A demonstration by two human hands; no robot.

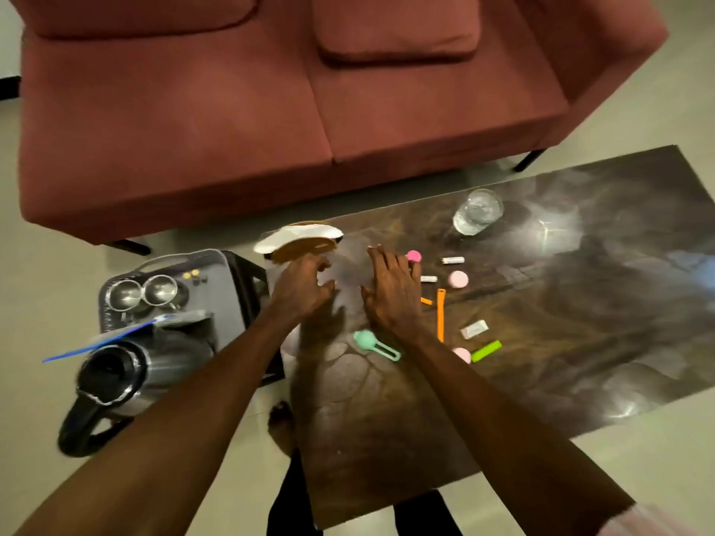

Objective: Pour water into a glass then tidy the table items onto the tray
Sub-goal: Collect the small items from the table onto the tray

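Home living room, red two-seat sofa (271, 110), low marble-look coffee table (580, 303), tiled floor (657, 458)

Red sofa (240, 121) behind, two seat cushions, loose back cushion (394, 29) on right. Black sofa legs (528, 160) on pale tiled floor (657, 110). Dark marbled worktop (561, 303) in front of sofa, glossy, with light glare. Bare foot (280, 423) on floor beside worktop's near left edge. Black trousers (290, 508) at bottom, partly under worktop edge. Black strip of something at far left edge, too small to tell.
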